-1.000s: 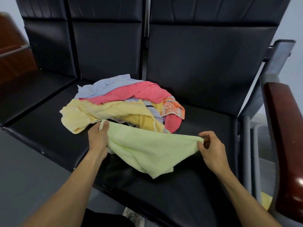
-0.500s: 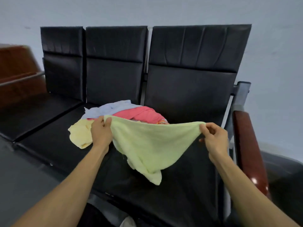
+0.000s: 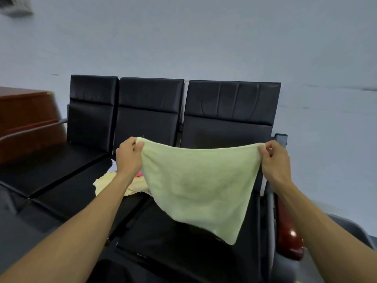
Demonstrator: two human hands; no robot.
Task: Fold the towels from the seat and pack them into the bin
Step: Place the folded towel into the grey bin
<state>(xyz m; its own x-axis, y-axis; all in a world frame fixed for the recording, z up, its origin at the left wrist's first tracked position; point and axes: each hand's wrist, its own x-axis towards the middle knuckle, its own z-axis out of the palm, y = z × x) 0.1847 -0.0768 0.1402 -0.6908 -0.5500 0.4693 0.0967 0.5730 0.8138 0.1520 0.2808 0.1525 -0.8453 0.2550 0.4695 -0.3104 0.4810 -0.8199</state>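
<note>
Head view: the left hand pinches one upper corner of a pale green square terry towel, and the right hand pinches the opposite upper corner, the cloth hanging taut between them with its lower corner pointing down, clear of the black padded bench seat. Below and behind the left hand, a pale yellow crumpled towel lies on the seat, with a scrap of pink cloth just beside the wrist.

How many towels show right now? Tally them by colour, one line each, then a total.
Light green towel, held up by the left hand and right hand: 1
Pale yellow towel on the seat: 1
Pink towel, only a sliver visible: 1
Total: 3
</note>
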